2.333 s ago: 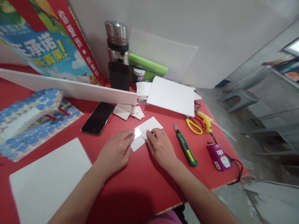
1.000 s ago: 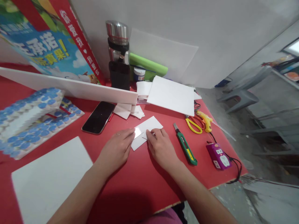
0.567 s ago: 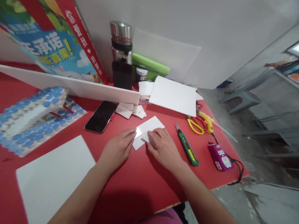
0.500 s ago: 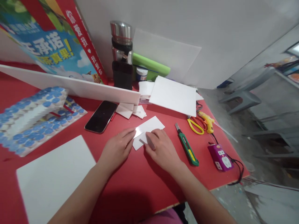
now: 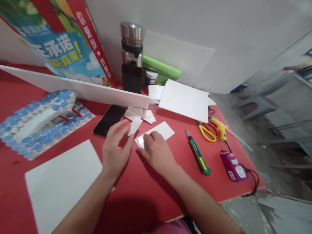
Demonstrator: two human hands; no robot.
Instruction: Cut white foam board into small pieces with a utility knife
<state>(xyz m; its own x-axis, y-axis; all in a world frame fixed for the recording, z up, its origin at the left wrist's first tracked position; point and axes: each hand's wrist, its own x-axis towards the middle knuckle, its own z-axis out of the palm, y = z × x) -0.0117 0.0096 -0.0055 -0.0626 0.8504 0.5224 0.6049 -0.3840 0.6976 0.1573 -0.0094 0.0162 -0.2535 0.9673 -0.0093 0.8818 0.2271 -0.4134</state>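
My left hand (image 5: 117,149) pinches a small white rectangle of card or foam board (image 5: 134,126), raised and tilted, between thumb and fingers. My right hand (image 5: 158,151) curls its fingers over a white board strip (image 5: 166,130) lying flat on the red table, with thumb and fingertips on its near-left end. Under those fingers a shiny patch (image 5: 140,141) shows at that end; whether it is film or a glossy surface I cannot tell. Several small white offcuts (image 5: 147,115) lie just beyond. To the right rests a green utility knife (image 5: 198,154), its blade pointing away.
At left are a black phone (image 5: 109,120), a blue-and-white model (image 5: 46,120) and a large white sheet (image 5: 63,182). Behind stand a long white board (image 5: 97,92) and a steel flask (image 5: 132,35). Scissors (image 5: 207,132), a yellow glue gun (image 5: 220,128) and a purple power box (image 5: 234,167) sit right.
My left hand has moved off the strip to the left and lifted, now with the small white rectangle in it. My right hand has shifted slightly left along the strip.
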